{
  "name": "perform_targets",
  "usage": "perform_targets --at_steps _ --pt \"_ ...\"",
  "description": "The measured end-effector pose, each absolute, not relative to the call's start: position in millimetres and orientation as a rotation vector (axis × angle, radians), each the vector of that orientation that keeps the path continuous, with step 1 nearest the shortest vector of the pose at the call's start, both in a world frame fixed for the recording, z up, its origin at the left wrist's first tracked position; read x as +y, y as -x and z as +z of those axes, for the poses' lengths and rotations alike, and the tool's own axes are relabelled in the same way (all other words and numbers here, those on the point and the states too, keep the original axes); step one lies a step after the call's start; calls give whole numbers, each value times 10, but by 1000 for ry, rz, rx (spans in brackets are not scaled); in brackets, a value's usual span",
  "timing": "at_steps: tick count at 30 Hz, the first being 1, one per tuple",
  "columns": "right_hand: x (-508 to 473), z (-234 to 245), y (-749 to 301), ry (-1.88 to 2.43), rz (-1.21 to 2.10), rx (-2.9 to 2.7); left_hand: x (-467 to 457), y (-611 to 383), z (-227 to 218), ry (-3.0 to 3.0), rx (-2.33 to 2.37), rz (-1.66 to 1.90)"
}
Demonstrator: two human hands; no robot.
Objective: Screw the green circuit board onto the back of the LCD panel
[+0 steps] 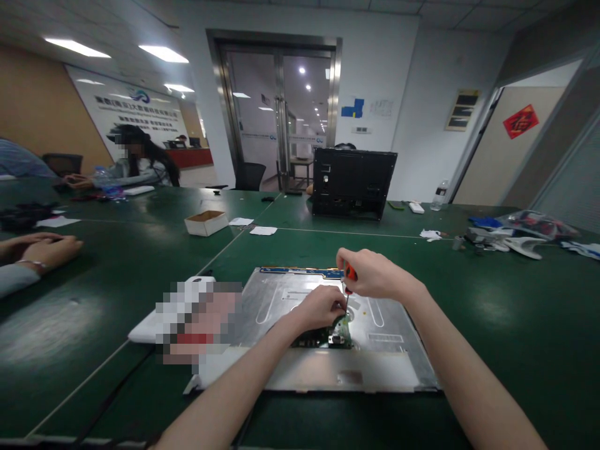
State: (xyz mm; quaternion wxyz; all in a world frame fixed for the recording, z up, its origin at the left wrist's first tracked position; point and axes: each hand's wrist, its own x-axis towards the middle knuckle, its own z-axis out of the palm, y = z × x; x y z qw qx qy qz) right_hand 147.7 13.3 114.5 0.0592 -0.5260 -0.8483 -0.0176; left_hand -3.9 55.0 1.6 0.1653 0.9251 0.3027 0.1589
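A silvery metal display panel [276, 299] lies flat before me on the green table, with a green circuit board [344, 334] near its middle. My right hand [377, 274] is wrapped round the orange-red handle of a screwdriver [350, 275], whose shaft points down at the board. Close by the shaft's lower end, my left hand [321, 306] rests over the board with its fingers curled together. Whatever those fingertips pinch is hidden. A narrow blue board strip [300, 272] runs along the panel's far edge.
A white device [150, 322], partly blurred out, stands left of the panel. Farther off are a small open box [206, 223], a black monitor housing [354, 184] and a bottle [439, 195]. Another person's hands [54, 250] rest at the left; a seated person [145, 159] is behind.
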Motion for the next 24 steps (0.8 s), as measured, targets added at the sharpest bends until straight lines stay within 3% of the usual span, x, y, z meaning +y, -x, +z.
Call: perform_targets --at_steps 9,17,24 --pt "166 1130 -1408 1906 -366 -2428 540 33 22 -2646 864 474" --pt "99 1163 -1457 1704 -234 -2536 556 36 -9 -2632 859 486" --pt "173 1142 -1413 1843 -391 -2483 559 40 -23 -2643 876 498"
